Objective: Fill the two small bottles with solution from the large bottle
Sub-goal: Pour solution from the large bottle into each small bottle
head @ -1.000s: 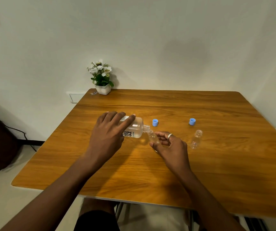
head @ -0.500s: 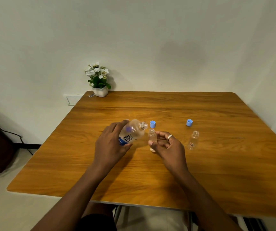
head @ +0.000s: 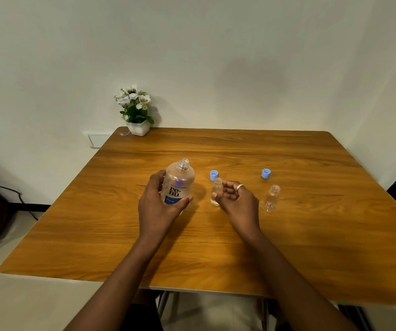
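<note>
The large clear bottle (head: 179, 185), uncapped and with a blue-and-white label, stands upright on the wooden table (head: 216, 254). My left hand (head: 156, 211) is wrapped around its lower half. Just to its right stands a small clear bottle (head: 216, 187), open, with a little liquid at its bottom. My right hand (head: 237, 204) sits beside it with fingers loosely curled and apart; only the thumb tip touches the bottle. A second small bottle (head: 271, 198) stands open further right, untouched.
Two blue caps lie behind the small bottles: the left cap (head: 214, 175) and the right cap (head: 266, 173). A white pot of flowers (head: 136, 113) stands at the table's far left corner. A wall runs close behind the table.
My left hand has swung the large bottle from tipped over the small bottle back to upright on the table. My right hand's grip on the small bottle has loosened.
</note>
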